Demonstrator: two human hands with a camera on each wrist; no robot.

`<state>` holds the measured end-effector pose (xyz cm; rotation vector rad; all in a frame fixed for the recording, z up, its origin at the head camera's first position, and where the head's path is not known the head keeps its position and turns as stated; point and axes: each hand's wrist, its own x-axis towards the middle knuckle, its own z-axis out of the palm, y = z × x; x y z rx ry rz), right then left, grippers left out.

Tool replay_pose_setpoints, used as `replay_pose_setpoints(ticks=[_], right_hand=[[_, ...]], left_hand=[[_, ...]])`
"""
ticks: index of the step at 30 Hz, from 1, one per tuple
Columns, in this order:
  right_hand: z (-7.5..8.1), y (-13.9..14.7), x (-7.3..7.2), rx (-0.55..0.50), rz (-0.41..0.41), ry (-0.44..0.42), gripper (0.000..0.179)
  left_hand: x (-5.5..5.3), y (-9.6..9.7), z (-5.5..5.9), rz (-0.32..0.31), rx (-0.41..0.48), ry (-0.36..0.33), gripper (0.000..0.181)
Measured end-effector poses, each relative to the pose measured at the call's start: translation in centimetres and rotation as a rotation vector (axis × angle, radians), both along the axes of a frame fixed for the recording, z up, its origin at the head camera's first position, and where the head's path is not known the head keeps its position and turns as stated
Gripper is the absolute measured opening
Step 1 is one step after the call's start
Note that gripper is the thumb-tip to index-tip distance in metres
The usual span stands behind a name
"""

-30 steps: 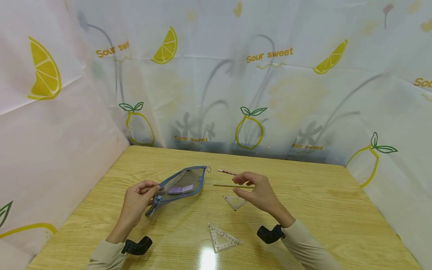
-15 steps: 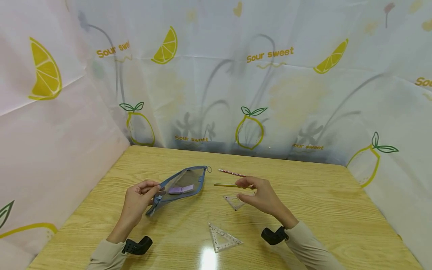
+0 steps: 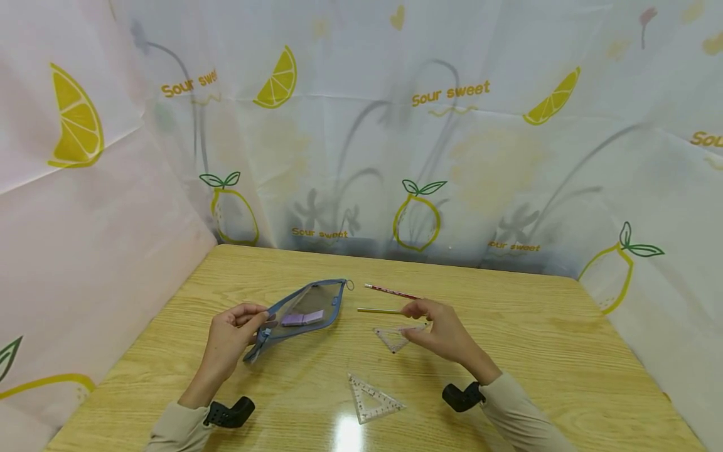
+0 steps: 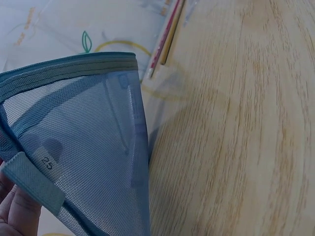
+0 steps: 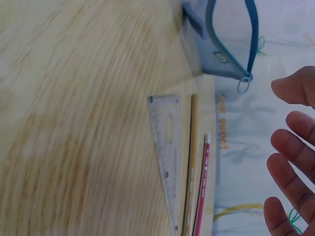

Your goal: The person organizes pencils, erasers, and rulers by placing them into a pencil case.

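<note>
My left hand (image 3: pixel 226 338) pinches the left end of a blue mesh zip pouch (image 3: pixel 294 333), which gapes upward. A small purple block (image 3: pixel 302 317) lies inside it. To the right, my right hand (image 3: pixel 443 329) hovers with fingers loosely bent and parted, nothing between them in the right wrist view. Under and beyond it are a yellow-gold pencil (image 3: pixel 378 310) and a red patterned pencil (image 3: pixel 392 290), both partly hidden by the hand in the head view. A clear set square (image 5: pixel 165 115) lies beside the pencils, its right part beneath my fingers.
A second clear set square (image 3: pixel 377 413) lies nearer the front of the wooden table (image 3: pixel 305 389). Pale printed curtains (image 3: pixel 350 144) close off the back and sides. A black wrist camera (image 3: pixel 463 397) sits below each hand.
My right hand has drawn back to the right and slightly nearer, uncovering more of the red pencil and the set square. The left hand and pouch stay in place.
</note>
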<state>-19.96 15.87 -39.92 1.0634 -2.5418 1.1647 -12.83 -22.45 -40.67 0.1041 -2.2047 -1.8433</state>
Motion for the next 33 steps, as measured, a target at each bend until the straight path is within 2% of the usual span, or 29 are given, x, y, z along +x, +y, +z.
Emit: replay_pose_setpoints(ticks=[5, 11, 19, 25, 33], right_hand=[[-0.7, 0.1, -0.3, 0.083, 0.029, 0.019, 0.03], [-1.1, -0.3, -0.4, 0.254, -0.001, 0.106, 0.03], [-1.9, -1.0, -0.5, 0.413, -0.036, 0.2, 0.031], [-2.3, -1.4, -0.5, 0.497, -0.057, 0.243, 0.034], [-2.9, -1.7, -0.8, 0.57, -0.035, 0.324, 0.035]], left_hand=[[0.0, -0.1, -0.2, -0.002, -0.005, 0.005, 0.026], [-0.1, -0.1, -0.2, 0.001, -0.007, 0.007, 0.026], [0.0, -0.1, -0.2, 0.005, -0.009, 0.005, 0.026], [0.0, -0.2, -0.2, 0.001, -0.011, 0.003, 0.026], [0.0, -0.1, -0.1, -0.012, -0.007, 0.002, 0.028]])
